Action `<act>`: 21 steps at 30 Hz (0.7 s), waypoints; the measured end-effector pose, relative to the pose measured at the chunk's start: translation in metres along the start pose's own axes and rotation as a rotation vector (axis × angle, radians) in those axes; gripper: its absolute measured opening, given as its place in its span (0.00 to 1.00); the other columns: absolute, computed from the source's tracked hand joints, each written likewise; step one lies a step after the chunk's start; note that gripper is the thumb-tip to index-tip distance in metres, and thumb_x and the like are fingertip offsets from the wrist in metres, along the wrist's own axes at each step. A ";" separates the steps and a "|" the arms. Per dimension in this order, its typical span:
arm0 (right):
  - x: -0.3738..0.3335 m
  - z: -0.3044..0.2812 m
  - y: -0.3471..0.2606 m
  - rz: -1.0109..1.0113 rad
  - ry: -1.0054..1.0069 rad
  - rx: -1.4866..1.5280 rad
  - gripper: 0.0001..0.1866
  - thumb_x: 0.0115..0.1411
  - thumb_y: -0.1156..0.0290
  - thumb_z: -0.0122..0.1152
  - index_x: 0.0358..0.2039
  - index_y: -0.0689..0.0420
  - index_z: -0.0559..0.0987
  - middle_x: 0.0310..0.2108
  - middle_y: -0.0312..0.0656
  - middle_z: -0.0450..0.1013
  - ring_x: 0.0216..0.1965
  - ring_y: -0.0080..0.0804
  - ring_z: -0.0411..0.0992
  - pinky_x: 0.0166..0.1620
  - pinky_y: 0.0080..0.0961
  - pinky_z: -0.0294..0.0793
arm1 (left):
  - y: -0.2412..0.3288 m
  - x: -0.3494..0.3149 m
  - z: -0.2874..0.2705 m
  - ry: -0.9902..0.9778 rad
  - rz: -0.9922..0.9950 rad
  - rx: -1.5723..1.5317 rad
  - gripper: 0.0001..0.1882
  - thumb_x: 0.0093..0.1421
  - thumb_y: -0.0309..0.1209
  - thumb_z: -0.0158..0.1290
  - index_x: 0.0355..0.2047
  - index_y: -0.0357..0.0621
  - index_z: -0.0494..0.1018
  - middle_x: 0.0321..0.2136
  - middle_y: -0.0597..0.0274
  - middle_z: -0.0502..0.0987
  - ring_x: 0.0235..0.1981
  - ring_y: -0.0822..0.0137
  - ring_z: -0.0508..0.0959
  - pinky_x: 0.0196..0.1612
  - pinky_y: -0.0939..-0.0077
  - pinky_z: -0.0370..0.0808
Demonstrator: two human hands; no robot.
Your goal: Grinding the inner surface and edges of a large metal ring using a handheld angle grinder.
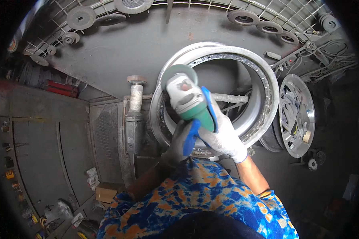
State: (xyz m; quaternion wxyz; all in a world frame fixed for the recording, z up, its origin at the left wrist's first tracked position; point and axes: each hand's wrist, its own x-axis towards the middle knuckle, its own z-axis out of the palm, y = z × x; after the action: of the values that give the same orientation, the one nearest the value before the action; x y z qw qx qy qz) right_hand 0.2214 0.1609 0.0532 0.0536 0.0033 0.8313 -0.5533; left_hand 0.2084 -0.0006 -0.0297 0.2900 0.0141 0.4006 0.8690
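An angle grinder (201,115) with a green body and silver head is held in both my gloved hands. My right hand (223,133), in a white glove with blue finger coating, closes round the body's right side. Closed at the grinder's rear end is my left hand (180,142), in a greyer glove; part of its grip is hidden. The round disc (175,73) overlaps the upper left edge of a large silver wheel rim barrel (270,85). Whether disc and metal touch I cannot tell. Small holes line the barrel's inner flange.
Left of the barrel stands a motor spindle (135,119) with a round pad on top. Several abrasive discs (81,18) hang on a wire grid (295,20) behind. To the right, a silver dish-shaped wheel part (310,115) holds gloves and scraps. Cables (335,51) run along the right wall.
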 end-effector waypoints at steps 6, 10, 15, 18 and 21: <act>0.019 -0.018 -0.001 -0.099 -0.104 -0.085 0.51 0.57 0.67 0.65 0.78 0.62 0.54 0.58 0.66 0.74 0.64 0.65 0.69 0.70 0.46 0.64 | -0.017 0.029 0.000 0.078 0.231 -0.089 0.21 0.74 0.34 0.52 0.62 0.36 0.70 0.52 0.59 0.77 0.53 0.67 0.79 0.57 0.70 0.77; 0.022 -0.040 0.009 -0.112 -0.015 -0.119 0.52 0.60 0.61 0.67 0.79 0.60 0.51 0.63 0.67 0.72 0.63 0.62 0.73 0.66 0.42 0.73 | -0.007 0.052 0.020 -0.024 0.206 0.121 0.24 0.72 0.35 0.55 0.63 0.35 0.69 0.51 0.57 0.78 0.53 0.66 0.79 0.57 0.67 0.77; 0.008 -0.076 0.025 0.027 0.217 0.041 0.48 0.62 0.68 0.67 0.78 0.63 0.54 0.59 0.57 0.76 0.57 0.46 0.78 0.60 0.40 0.77 | 0.003 0.107 0.076 -0.087 0.248 0.473 0.22 0.69 0.33 0.60 0.59 0.36 0.75 0.49 0.57 0.82 0.51 0.70 0.80 0.56 0.70 0.77; -0.009 -0.091 0.035 0.078 0.427 0.143 0.41 0.68 0.69 0.63 0.77 0.64 0.57 0.57 0.49 0.77 0.53 0.35 0.77 0.59 0.34 0.77 | 0.004 0.131 0.113 -0.321 0.146 0.372 0.20 0.70 0.34 0.59 0.59 0.36 0.76 0.52 0.58 0.82 0.54 0.70 0.79 0.60 0.68 0.75; -0.019 -0.090 0.045 0.028 0.641 0.268 0.30 0.73 0.66 0.57 0.71 0.66 0.66 0.59 0.47 0.73 0.58 0.33 0.72 0.64 0.32 0.70 | 0.004 0.142 0.138 -0.541 0.011 0.285 0.20 0.73 0.31 0.57 0.61 0.36 0.75 0.53 0.60 0.82 0.54 0.72 0.79 0.61 0.70 0.75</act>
State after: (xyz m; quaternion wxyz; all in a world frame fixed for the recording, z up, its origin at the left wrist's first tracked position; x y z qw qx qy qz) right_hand 0.2358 0.2619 0.0483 -0.2036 0.1954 0.7257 -0.6275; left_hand 0.1239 0.1655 0.0377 0.3765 0.2878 0.4266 0.7704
